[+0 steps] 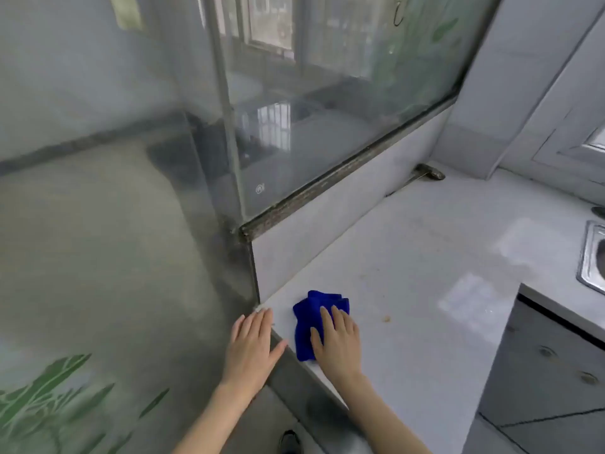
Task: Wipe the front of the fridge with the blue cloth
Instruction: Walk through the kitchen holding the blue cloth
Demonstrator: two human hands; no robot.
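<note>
Left hand [253, 344]: lay flat with fingers straight and close together, holding nothing; the palm rested against the near right edge of the fridge, the thumb reaching toward the counter's edge.
Right hand [339, 345]: was spread flat, fingers extended, pressing down on the cloth; no finger was seen curled round it.
Cloth [311, 309]: blue and bunched, lay on the counter near its front left corner, just right of the fridge and apart from it; its near right part was covered by the right hand.
Fridge [114, 257]: a glossy grey surface filled the left of the view, with a green leaf pattern [49, 388] at the near left; the sheen and blur made it hard to say whether this was its front or side.
Counter [425, 257]: white, ran from the fridge to the right, with a small brown spot [386, 318] right of the cloth.
Sink [592, 257]: metal, set in the counter at the far right edge of the view.
Window [327, 109]: stood behind the counter on a dark sill.
Shoe [289, 442]: dark, seen on the floor between the forearms.
</note>
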